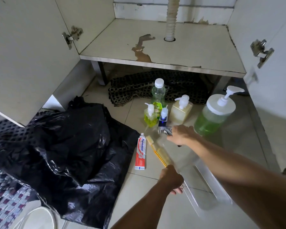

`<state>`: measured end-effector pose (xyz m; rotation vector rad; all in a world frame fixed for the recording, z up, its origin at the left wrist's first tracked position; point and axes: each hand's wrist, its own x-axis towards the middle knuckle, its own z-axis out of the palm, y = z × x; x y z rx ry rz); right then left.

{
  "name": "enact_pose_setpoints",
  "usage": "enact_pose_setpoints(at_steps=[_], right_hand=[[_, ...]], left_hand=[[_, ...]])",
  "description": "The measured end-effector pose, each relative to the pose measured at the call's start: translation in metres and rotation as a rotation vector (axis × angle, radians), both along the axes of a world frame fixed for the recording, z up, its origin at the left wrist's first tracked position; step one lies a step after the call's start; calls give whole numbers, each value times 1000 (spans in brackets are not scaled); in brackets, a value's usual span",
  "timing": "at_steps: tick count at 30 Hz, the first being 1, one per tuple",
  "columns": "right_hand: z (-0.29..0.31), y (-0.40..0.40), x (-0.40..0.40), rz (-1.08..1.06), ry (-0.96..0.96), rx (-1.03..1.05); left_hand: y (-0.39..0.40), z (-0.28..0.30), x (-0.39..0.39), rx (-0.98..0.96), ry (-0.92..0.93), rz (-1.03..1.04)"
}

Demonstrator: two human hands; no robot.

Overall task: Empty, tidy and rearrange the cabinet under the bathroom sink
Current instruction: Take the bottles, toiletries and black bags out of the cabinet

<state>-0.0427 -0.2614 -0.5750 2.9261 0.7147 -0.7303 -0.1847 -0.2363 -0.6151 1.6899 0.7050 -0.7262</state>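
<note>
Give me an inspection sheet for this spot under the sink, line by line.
Surface: cabinet shelf bare, stained and peeling near the drain hose.
Job's things: five bottles on the floor tiles; largest is the green pump jar; toothpaste tube lying flat.
Clutter: black plastic bag, dark mat.
Hands: left hand grips a clear tray; right hand holds a metal object, blurred.
Cables: white cord, bottom left.
Surroundings: both doors open.
</note>
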Motion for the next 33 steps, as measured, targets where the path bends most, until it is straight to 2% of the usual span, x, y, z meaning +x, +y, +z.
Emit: enact_pose_setpoints(at_steps=[4, 9, 15, 20, 25, 33], right_hand=[[36, -3, -2, -59, 182, 24], [67, -28, -32, -113, 240, -33], [98, -51, -78, -212, 343, -81], [73, -62, -124, -246, 292, -143], [36, -62, -161, -316, 325, -153], [9, -64, -177, -278, 185, -143]], left_hand=[[12, 9, -13, -30, 33, -96], [36, 27, -21, 8, 77, -198], [50, 46, -23, 45, 97, -201], [42, 52, -39, 57, 72, -164], [38, 49, -58, 93, 89, -118], [41, 33, -73, 162, 116, -119]])
